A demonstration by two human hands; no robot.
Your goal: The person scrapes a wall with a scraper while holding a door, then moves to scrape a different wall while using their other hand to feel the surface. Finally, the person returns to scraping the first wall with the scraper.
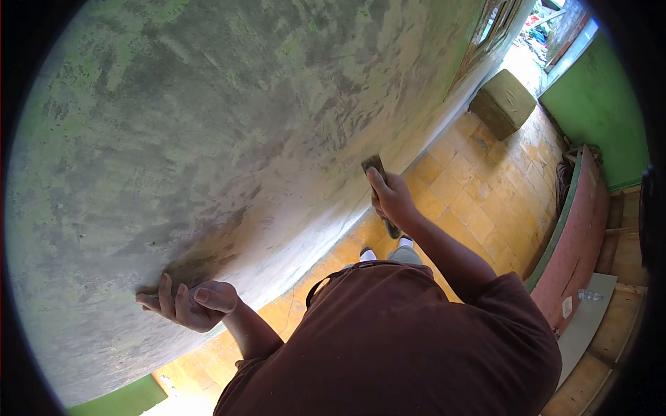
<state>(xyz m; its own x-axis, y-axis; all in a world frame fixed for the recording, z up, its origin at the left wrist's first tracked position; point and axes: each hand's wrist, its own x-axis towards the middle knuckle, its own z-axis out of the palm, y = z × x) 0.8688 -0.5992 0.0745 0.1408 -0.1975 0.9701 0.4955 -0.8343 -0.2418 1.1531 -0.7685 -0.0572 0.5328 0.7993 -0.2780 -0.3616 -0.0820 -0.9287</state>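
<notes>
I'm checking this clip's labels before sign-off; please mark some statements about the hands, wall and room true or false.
1. The right hand grips a scraper-like tool. True.
2. The left hand grips a second such tool. False: it is open beside the wall, with no tool visible in it.
3. The wall shows patchy grey and green. True.
4. The boxy stool stands right at the person's feet. False: it is well away from them, near the bright opening.
5. The floor is bare grey concrete. False: it is laid with yellow-orange tiles.
6. The shirt is dark reddish-brown. True.
</notes>
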